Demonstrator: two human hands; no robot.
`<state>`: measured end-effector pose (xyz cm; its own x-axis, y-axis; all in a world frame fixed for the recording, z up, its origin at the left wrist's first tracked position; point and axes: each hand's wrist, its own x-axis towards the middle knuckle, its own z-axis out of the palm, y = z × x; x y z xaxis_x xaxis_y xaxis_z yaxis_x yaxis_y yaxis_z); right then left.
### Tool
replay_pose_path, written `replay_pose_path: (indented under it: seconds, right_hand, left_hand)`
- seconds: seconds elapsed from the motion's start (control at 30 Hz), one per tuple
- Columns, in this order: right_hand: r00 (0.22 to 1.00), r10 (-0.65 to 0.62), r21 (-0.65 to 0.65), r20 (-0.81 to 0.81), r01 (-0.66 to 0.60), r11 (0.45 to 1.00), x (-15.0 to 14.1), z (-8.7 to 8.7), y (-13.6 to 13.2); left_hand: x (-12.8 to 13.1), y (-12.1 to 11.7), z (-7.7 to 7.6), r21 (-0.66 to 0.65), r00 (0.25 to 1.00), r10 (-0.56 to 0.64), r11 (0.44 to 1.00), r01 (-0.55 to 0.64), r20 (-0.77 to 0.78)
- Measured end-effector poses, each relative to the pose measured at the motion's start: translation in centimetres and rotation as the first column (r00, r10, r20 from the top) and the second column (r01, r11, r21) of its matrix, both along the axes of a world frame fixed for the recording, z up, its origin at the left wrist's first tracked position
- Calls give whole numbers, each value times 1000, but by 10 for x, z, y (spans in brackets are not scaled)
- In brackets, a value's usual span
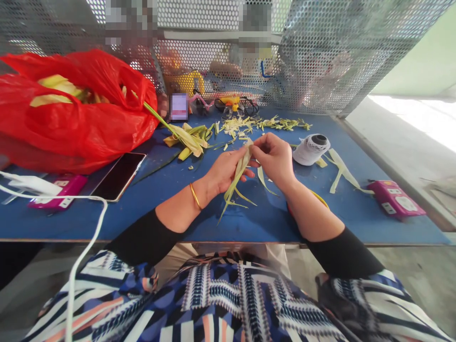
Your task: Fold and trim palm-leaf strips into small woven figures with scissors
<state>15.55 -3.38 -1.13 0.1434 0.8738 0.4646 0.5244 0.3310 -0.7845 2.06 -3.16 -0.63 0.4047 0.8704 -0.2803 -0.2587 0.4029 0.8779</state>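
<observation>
My left hand (pixel 224 171) and my right hand (pixel 272 159) meet above the blue table (pixel 149 213). Both are closed on a bundle of pale yellow-green leaf strips (pixel 237 178), which hangs down from my fingers with its split ends spreading toward the table. The right hand pinches the top end of the strips. A gold bangle (pixel 195 196) sits on my left wrist. More leaf strips (pixel 187 137) lie in a heap just beyond my hands.
A red plastic bag (pixel 71 109) with leaves in it fills the left. A phone (pixel 119 175), pink boxes (pixel 57 192) (pixel 395 198), a white thread spool (pixel 311 148), a white cable (pixel 89 228) and leaf scraps (pixel 270 124) lie around. A perforated metal screen (pixel 320 57) stands behind.
</observation>
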Motion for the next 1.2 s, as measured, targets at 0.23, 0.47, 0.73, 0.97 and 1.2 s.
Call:
replay_pose_path:
  seconds: [0.23,0.47,0.73,0.97,1.2]
  right_hand:
    - [998,8,48,-59,-5,999,-1,1,-1]
    - [883,105,-100,458,-66,993,-29,7,-35]
    - [741,96,-193,665,47,980,-60,-7,-41]
    - [871,258,-586,-418,-475,657,-44,1,-51]
    - [624,168,-445,-763,-696,564,-30,-10,-66]
  left_hand:
    - [-3,4,3,38,988,141,989,-143,57]
    - [-12,19,3,100,836,481,849,-519,264]
    - [-15,13,5,50,838,406,890,-453,366]
    - [-25,25,12,-68,810,495,863,-501,314]
    - [-27,31,10,-108,806,485,871,-479,339]
